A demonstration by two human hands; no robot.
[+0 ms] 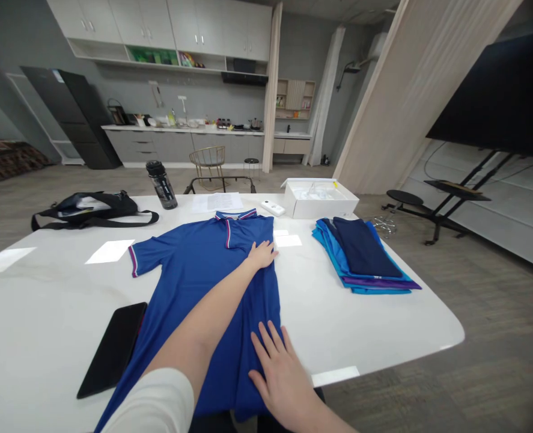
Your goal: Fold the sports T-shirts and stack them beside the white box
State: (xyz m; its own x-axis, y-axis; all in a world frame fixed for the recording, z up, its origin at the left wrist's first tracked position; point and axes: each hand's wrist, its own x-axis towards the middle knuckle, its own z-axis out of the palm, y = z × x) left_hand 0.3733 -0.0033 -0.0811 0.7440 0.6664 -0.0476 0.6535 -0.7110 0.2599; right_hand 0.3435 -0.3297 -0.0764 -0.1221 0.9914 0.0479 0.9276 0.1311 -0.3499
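A blue polo shirt (194, 264) with red and white trim on its collar and sleeve lies spread on the white table (36, 325), collar pointing away from me. Its right side is folded inward, and only the left sleeve sticks out. My left hand (262, 255) reaches across and rests with fingers spread on the shirt near the upper right edge. Closer to me, my right hand (279, 367) lies flat over the lower right part, its fingers apart. Neither hand grips the cloth. My left forearm hides part of the shirt's middle.
Folded clothes (365, 252) are stacked at the right. Behind stand an open white box (315, 201), a white device (273, 208), paper (216, 202), a dark bottle (162, 186) and a black bag (90, 210). A black tablet-like slab (113, 349) lies left of the shirt, partly touching it.
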